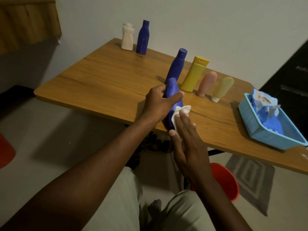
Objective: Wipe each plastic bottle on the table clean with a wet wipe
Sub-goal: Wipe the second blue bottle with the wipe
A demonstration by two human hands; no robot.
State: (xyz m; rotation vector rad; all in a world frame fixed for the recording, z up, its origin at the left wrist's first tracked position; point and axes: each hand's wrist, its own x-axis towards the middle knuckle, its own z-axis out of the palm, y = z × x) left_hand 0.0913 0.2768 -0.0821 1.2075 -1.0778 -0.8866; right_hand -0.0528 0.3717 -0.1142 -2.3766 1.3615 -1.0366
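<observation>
My left hand (158, 104) grips a blue bottle (172, 90) around its upper body and holds it over the table's front edge. My right hand (186, 130) presses a white wet wipe (179, 112) flat against the bottle's lower side, fingers straight. Behind it a taller blue bottle (176, 65), a yellow bottle (195, 74), a pink bottle (207, 83) and a pale yellow bottle (222, 89) stand in a row. At the table's far corner stand a white bottle (127, 37) and another blue bottle (143, 38).
A light blue basket (255, 129) with a wet wipe pack (263, 102) sits at the right of the wooden table (103, 80). A red stool (225, 179) and a grey mat (250, 177) lie below the table. Another red stool (5, 150) is at far left.
</observation>
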